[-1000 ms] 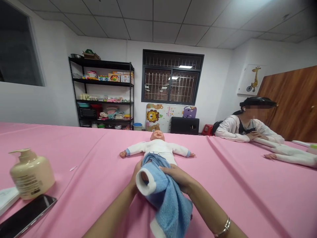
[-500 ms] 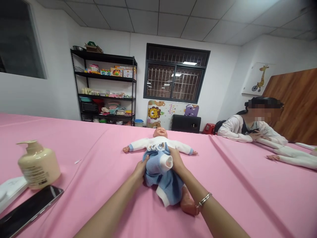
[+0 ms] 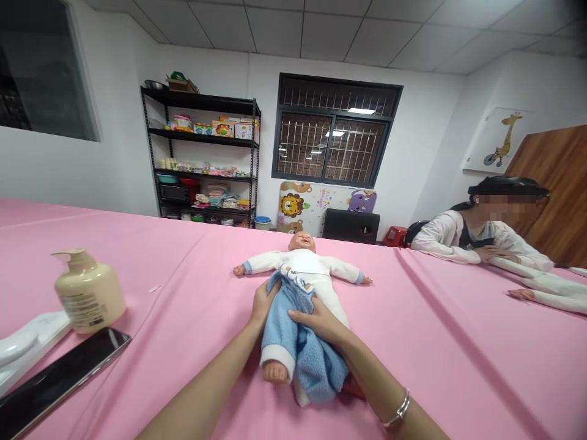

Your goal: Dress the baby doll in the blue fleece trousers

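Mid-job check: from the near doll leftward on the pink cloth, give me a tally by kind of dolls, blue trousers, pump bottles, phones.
Doll: 1
Blue trousers: 1
Pump bottle: 1
Phone: 1
Total: 4

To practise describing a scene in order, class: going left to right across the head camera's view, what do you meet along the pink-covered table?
Pump bottle, small white strip, wearer's left hand, wearer's right hand, silver bracelet, person in a pale jacket.
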`<move>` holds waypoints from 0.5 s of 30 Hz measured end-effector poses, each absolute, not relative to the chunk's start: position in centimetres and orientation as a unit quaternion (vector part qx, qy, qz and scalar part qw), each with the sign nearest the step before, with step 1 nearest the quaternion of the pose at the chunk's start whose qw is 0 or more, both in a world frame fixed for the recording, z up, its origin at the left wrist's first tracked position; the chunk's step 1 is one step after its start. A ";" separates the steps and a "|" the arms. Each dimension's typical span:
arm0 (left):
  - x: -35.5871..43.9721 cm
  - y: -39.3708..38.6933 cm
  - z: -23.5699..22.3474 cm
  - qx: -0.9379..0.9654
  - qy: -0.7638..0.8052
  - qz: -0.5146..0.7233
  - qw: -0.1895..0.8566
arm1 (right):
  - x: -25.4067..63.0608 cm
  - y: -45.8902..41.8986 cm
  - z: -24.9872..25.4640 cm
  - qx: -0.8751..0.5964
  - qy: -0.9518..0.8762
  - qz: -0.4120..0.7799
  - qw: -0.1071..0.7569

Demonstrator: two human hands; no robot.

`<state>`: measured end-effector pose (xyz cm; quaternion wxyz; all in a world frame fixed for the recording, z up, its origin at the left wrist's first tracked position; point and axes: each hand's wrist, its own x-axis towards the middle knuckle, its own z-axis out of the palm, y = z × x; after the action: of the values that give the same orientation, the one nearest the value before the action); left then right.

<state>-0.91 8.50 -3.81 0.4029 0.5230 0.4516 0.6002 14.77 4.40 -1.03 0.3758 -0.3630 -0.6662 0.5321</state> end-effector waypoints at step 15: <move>-3.6 7.3 -0.7 0.644 0.716 0.232 0.140 | 19.8 7.3 -0.9 -0.507 -0.711 0.230 0.430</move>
<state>-3.59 7.32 -0.66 0.1399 0.6436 0.7158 0.2319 19.82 7.26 -0.87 0.4301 -0.5067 -0.7110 0.2298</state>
